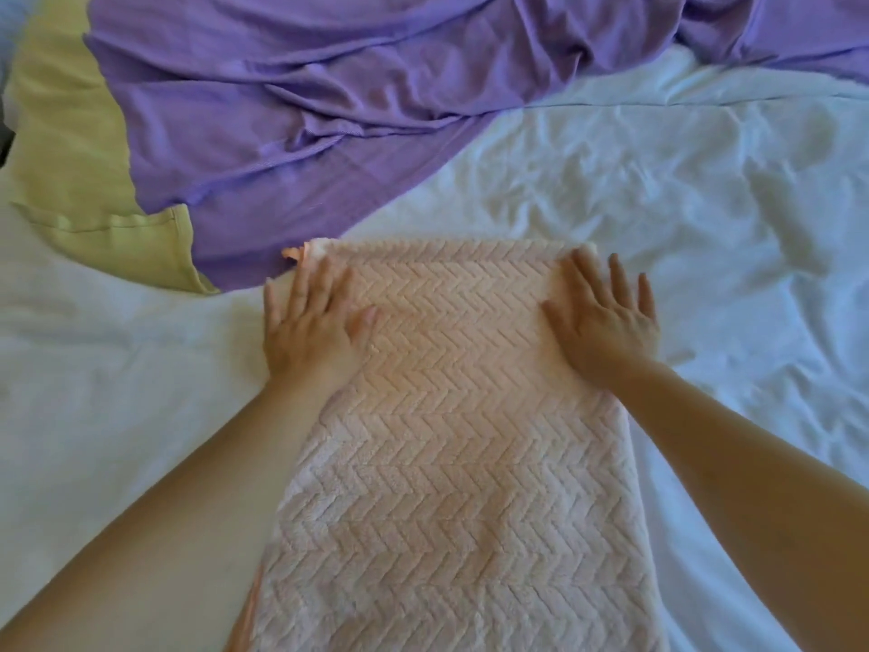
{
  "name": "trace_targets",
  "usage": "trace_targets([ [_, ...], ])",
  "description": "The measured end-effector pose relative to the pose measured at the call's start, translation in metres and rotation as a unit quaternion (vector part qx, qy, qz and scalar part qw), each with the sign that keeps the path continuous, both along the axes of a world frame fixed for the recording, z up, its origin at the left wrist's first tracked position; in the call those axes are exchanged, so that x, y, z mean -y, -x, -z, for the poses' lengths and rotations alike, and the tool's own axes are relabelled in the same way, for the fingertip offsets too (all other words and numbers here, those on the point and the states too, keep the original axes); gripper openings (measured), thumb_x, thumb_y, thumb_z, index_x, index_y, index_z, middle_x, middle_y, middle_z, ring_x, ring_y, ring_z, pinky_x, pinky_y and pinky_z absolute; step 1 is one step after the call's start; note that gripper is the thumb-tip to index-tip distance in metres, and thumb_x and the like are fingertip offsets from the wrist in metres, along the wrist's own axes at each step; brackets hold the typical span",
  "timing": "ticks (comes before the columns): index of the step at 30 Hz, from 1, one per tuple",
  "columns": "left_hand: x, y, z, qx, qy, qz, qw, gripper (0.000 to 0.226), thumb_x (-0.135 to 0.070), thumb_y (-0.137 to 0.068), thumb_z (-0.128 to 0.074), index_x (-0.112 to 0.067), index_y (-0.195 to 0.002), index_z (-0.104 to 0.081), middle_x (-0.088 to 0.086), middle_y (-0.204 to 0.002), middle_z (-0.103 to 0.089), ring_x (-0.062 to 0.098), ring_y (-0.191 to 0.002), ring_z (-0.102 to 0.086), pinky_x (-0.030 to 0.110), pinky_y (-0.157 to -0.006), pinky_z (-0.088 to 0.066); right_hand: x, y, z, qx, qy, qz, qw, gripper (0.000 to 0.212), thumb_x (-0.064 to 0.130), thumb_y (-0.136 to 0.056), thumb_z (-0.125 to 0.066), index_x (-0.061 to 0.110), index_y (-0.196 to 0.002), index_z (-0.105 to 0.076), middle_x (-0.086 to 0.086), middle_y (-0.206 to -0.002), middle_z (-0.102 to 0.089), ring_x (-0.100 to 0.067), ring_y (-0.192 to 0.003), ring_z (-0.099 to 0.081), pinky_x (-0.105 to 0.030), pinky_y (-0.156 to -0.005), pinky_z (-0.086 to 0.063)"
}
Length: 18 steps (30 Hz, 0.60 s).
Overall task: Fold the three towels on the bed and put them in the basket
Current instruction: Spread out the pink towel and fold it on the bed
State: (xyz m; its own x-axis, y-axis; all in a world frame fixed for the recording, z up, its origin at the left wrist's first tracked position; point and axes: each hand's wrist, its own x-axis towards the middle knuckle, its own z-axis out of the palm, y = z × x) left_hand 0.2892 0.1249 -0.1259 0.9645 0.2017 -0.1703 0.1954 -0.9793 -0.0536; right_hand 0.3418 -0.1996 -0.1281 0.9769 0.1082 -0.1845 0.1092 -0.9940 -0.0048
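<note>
Two flat hands, left hand [312, 322] and right hand [606, 317], press spread fingers on the far corners of a pink towel [446, 440] lying lengthwise on the bed [705, 204]. Gripping nothing, they should smooth outward and square edges before folding.

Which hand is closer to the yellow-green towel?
Left. The left hand presses the pink towel's far-left corner, right of the yellow-green towel; the right hand lies at the far-right corner.

L hand [312, 322], R hand [606, 324] on towel [446, 454]
</note>
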Motion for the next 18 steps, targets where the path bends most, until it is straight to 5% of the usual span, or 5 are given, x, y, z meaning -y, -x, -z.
trace_targets([
  [4, 0.028, 0.059, -0.024, 0.116, 0.081, 0.098, 0.985, 0.059, -0.05, -0.097, -0.023, -0.02, -0.147, -0.032, 0.003, -0.158, -0.022, 0.026, -0.146, -0.015, 0.052, -0.116, -0.009, -0.004, 0.052, -0.02, 0.034, -0.085, 0.021, 0.996, 0.071, 0.062, -0.092, -0.004, 0.023, -0.151, 0.0, 0.007, -0.158, 0.008, -0.013, -0.144, 0.015, -0.04, -0.119, 0.007],
  [7, 0.068, 0.134, -0.016, 0.049, 0.086, 0.235, 0.967, 0.058, -0.054, -0.097, -0.021, -0.027, -0.148, -0.03, -0.002, -0.157, -0.025, 0.022, -0.146, -0.018, 0.049, -0.116, -0.015, -0.034, 0.135, -0.02, -0.039, -0.169, -0.072, 0.982, 0.069, 0.063, -0.092, -0.015, 0.029, -0.151, -0.001, 0.013, -0.157, 0.008, -0.008, -0.144, 0.016, -0.033, -0.118, 0.005],
  [13, 0.046, 0.197, -0.01, 0.0, 0.039, 0.089, 0.995, 0.06, -0.052, -0.095, -0.024, -0.024, -0.147, -0.033, -0.006, -0.154, -0.029, 0.018, -0.144, -0.024, 0.044, -0.117, -0.017, 0.004, 0.213, -0.001, -0.056, -0.079, 0.013, 0.995, 0.066, 0.062, -0.093, -0.006, 0.029, -0.151, -0.002, 0.014, -0.158, 0.0, -0.008, -0.145, 0.008, -0.037, -0.119, 0.003],
  [18, 0.024, 0.255, -0.019, -0.07, 0.09, -0.001, 0.993, 0.074, -0.068, -0.088, 0.001, -0.031, -0.151, -0.004, -0.013, -0.157, 0.011, 0.012, -0.146, 0.012, 0.042, -0.118, 0.001, 0.036, 0.266, -0.015, -0.105, -0.15, 0.106, 0.977, 0.069, 0.061, -0.091, -0.019, 0.03, -0.151, -0.002, 0.007, -0.16, -0.001, -0.013, -0.146, 0.004, -0.039, -0.12, -0.004],
])
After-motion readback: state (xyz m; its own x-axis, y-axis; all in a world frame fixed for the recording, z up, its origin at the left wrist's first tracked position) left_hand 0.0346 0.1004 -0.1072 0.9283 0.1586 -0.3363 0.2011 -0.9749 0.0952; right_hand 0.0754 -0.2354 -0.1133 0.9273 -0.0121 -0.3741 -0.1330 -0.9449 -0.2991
